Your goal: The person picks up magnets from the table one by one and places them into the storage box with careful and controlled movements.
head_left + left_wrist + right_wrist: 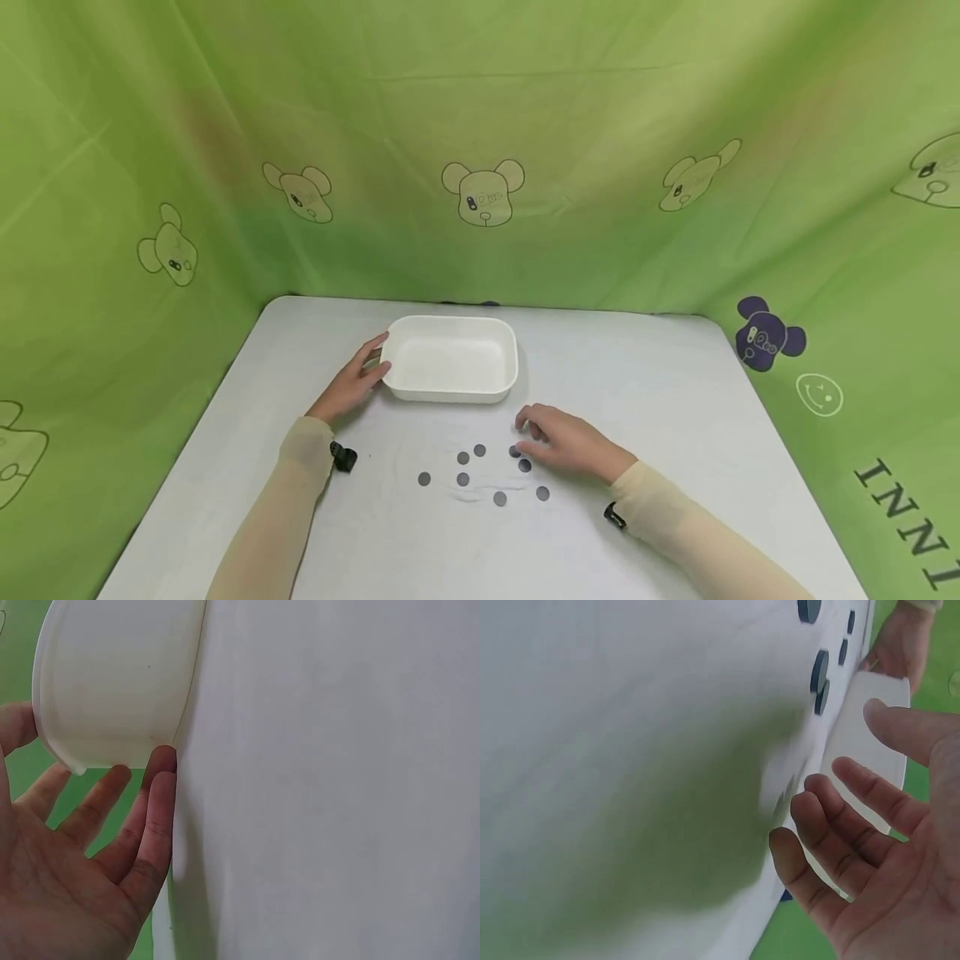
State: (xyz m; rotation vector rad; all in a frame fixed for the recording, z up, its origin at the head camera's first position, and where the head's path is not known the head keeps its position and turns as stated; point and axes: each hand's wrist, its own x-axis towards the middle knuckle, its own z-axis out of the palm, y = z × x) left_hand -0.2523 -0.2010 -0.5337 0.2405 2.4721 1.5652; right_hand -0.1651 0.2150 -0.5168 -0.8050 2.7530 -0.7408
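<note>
A white rectangular plastic basin (450, 392) stands on the table, and my left hand (352, 385) holds its left end. In the left wrist view, the thumb is at the basin's rim and the fingertips (116, 774) meet its outer end wall. My right hand (570, 442) hovers in front of the basin's right end with its fingers loosely bent and nothing in them. Small dark grey round discs (462, 479) lie scattered in front of the basin. Two of them, including one disc (524, 466), are beside the right thumb. Its palm and relaxed fingers (821, 832) show in the right wrist view.
The white tabletop (637, 367) has slight wrinkles near the discs. Green cloth (585, 108) printed with bear heads hangs along the back and both sides of the table. A small black device (343, 457) is strapped at the left wrist, another (615, 516) at the right.
</note>
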